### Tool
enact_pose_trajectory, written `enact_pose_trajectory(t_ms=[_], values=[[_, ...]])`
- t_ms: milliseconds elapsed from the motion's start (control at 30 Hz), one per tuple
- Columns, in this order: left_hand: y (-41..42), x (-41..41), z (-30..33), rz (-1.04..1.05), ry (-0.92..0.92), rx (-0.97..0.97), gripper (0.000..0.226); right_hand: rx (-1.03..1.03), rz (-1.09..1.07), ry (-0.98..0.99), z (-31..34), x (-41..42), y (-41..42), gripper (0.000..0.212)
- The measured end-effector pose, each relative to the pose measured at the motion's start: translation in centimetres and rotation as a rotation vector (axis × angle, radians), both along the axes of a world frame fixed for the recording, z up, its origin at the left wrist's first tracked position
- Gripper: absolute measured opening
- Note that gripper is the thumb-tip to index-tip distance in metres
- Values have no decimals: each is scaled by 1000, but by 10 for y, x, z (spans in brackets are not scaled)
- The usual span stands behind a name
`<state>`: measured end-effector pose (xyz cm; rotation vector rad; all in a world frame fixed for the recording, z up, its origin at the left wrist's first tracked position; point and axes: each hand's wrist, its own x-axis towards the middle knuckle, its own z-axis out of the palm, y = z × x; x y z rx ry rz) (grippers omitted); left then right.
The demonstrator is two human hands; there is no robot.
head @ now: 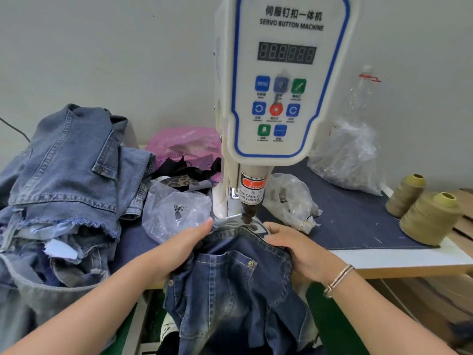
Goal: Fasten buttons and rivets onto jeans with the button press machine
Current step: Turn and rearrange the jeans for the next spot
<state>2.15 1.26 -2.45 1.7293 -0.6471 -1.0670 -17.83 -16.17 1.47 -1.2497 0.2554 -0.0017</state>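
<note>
Fingers (pixel 275 233) of the right hand (pixel 302 248) curl over the waistband of a pair of dark jeans (pixel 230 275), clamped on the denim just beside the punch (pixel 247 213) of the button press machine (pixel 279 80). The left hand (pixel 184 248) holds the other side of the same waistband, its thumb stretched toward the punch; how its remaining fingers lie under the folded cloth cannot be told. Between the two hands the waistband lies stretched across the machine's lower die, while the rest of the jeans hangs off the front edge of the desk (pixel 399 262).

The risk here looks plain: both hands sit close to the punch, under a red label warning the operator to take care of fingers, and a stroke fired before they draw back could pinch a fingertip. Loose denim bunched beneath the punch could also take the button crooked or through a doubled layer. One rivet (pixel 251 264) already shines at the corner of the pocket.

Around the work, a pile of lighter jeans (pixel 69 180) crowds the left of the desk, clear plastic bags (pixel 176 208) lie near the machine's column, and two spools of olive thread (pixel 419 213) stand well apart on the right.
</note>
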Motion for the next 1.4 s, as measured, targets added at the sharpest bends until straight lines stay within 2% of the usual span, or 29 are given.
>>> enact_pose_trajectory(t_ms=[100, 133, 167, 233, 300, 367, 433, 500, 567, 633, 700, 733, 767, 833, 867, 933, 1000, 1033, 1067, 1133, 1200, 1267, 1333, 1400], values=[[-13, -8, 16, 50, -148, 29, 22, -227, 50, 20, 12, -2, 1, 10], [-17, -7, 19, 85, -164, 18, 34, -264, 52, 37, 17, -1, -1, 14], [-17, -7, 19, 110, -140, -14, 41, -263, 48, 56, 18, 1, -5, 19], [-8, -7, 10, 102, -29, -84, 31, -169, 60, 98, 18, 3, -11, 27], [-3, -12, 9, 84, 46, -68, 34, -84, 130, 160, 20, 6, -13, 33], [-7, -13, 24, 22, -27, -27, 21, -165, 151, 143, 22, 10, -12, 34], [-12, -14, 43, 47, -61, -144, 25, -247, 34, 34, 25, 14, -11, 33], [-3, -22, 54, -90, 60, -314, 23, -244, -24, -12, 27, 11, -9, 35], [4, -27, 57, -287, 116, -244, 30, -263, 98, 11, 25, 7, -8, 40], [1, -26, 55, -333, 15, -131, 32, -307, 208, 71, 26, 4, -7, 34], [-8, -23, 56, -254, -272, -76, 24, -447, 198, 107, 33, 6, -5, 12], [-13, -25, 57, -222, -461, -52, 16, -605, 169, 120, 36, 7, -5, 12], [-16, -27, 57, -215, -608, -34, 13, -809, 133, 132, 37, 8, -7, 20], [-19, -31, 50, -269, -751, -45, 21, -1157, 170, 107, 34, 5, -9, 33], [-18, -33, 47, -309, -754, -62, 21, -1214, 228, 77, 32, 1, -8, 36], [-11, -35, 45, -327, -636, -144, 17, -1064, 226, 62, 29, -9, -9, 31], [-2, -33, 45, -237, -435, -254, 19, -881, -83, 49, 28, -11, -25, 33], [0, -34, 44, -188, -357, -299, 20, -893, -293, 70, 28, -9, -37, 33], [1, -38, 44, -162, -290, -335, 21, -1007, -458, 133, 28, -7, -49, 29], [-3, -49, 43, -170, -194, -399, 22, -1306, -546, 315, 28, 0, -70, 18], [-7, -57, 42, -177, -163, -428, 25, -1488, -434, 457, 26, 6, -82, 24], [-3, -54, 43, -230, -212, -394, 31, -1637, -259, 605, 29, 14, -82, 31], [4, -49, 42, -423, -343, -275, 42, -1783, -91, 746, 35, 28, -78, 34], [9, -46, 38, -554, -530, -154, 39, -1857, 71, 857, 39, 41, -76, 36]])
